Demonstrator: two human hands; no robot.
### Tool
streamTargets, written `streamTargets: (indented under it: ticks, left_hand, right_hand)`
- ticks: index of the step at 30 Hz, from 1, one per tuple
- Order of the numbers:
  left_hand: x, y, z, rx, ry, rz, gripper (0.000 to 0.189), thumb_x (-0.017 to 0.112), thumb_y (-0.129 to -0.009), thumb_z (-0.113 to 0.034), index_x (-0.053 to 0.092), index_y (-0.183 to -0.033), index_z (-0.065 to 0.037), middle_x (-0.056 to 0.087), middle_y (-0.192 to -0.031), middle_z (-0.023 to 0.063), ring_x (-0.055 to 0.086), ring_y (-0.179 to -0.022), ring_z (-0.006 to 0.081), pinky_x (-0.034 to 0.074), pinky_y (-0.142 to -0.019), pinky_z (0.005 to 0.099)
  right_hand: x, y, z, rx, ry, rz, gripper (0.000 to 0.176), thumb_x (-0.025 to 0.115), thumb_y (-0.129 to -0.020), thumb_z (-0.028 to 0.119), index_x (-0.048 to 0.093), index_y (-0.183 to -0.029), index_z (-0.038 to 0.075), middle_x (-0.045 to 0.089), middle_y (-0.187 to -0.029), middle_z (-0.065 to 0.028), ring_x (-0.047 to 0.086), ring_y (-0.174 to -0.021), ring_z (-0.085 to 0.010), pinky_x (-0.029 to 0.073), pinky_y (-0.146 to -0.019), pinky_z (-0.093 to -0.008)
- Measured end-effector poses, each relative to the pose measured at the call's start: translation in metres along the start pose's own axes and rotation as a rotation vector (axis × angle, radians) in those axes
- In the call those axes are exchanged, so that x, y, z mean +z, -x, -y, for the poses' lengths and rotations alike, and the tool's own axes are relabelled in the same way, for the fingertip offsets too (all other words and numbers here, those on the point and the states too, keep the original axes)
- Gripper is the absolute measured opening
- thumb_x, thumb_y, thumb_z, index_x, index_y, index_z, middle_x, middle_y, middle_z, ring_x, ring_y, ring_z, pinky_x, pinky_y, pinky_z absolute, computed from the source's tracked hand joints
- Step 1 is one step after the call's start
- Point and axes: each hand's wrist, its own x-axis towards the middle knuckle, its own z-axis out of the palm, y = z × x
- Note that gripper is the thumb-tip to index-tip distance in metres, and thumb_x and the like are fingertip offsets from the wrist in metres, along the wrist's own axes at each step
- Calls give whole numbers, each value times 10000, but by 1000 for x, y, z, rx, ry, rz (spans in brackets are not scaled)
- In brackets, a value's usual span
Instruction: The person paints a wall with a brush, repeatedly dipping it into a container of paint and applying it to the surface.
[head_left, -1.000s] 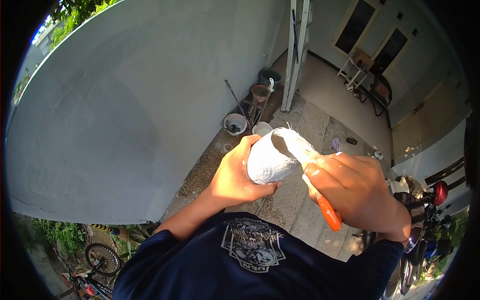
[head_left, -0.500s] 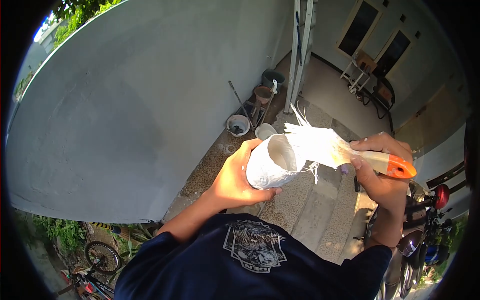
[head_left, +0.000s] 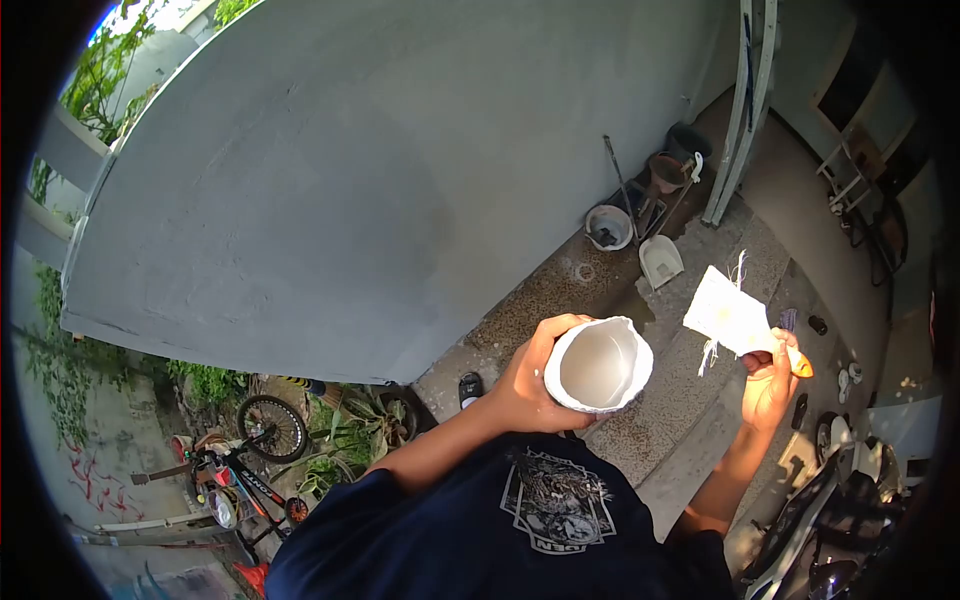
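Note:
My left hand point(head_left: 530, 385) is wrapped round a white, paint-crusted cup point(head_left: 622, 372) in front of my chest. The cup's ragged mouth faces up toward me, and pale paint coats its inside. Out to the right, my right hand point(head_left: 768, 385) grips a paintbrush point(head_left: 735, 315) by its handle, whose orange end pokes out past the fingers. Its bristles are white with paint and glare in the sun, with stray strands at the corners. Brush and cup are apart.
A grey wall point(head_left: 300, 190) runs along the left. Beside its foot stand a paint-stained bucket point(head_left: 609, 228), a white dustpan point(head_left: 661, 262) and other pots. A ladder point(head_left: 745, 110) rises behind them. A bicycle point(head_left: 265, 470) is at lower left, a motorcycle point(head_left: 850, 510) at lower right.
The brush has moved away from the cup's rim, out to the right. My view has swung left, showing more of the wall and bicycle. The cup stays in my left hand.

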Motion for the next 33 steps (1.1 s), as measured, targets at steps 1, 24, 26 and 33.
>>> streamTargets:
  ticks: [1,24,26,33]
  left_hand:
    - [-9,9,2,-19,-9,6,989,925,-591,-201,327,-1365,-49,494,-1341,127,551,-1204,229,460,-985,389]
    - [-258,94,25,-327,-302,-135,1103,972,-499,-362,311,-1335,-77,474,-1329,171,545,-1213,338,469,-1010,480]
    - [-270,92,30,-341,-316,-69,1121,985,-479,-345,311,-1337,-87,469,-1339,168,542,-1217,340,470,-1011,483]
    - [-298,100,41,-260,-206,-6,1152,947,-524,-408,255,-1403,-131,439,-1348,138,513,-1223,345,457,-995,501]
  right_hand:
    - [-4,3,-36,62,-111,-41,300,570,-986,218,535,-1201,12,632,-1062,-110,658,-882,-181,579,-716,-305]
    - [369,67,-455,596,-472,-283,243,643,-950,147,595,-1132,-7,654,-1003,-96,668,-862,-177,581,-794,-325]
    - [377,75,-502,532,-343,-308,222,643,-947,143,607,-1111,-3,659,-976,-92,670,-843,-177,586,-765,-329]
    - [348,125,-680,654,246,-423,163,654,-921,90,618,-1050,-3,651,-873,-81,665,-773,-154,601,-708,-305]
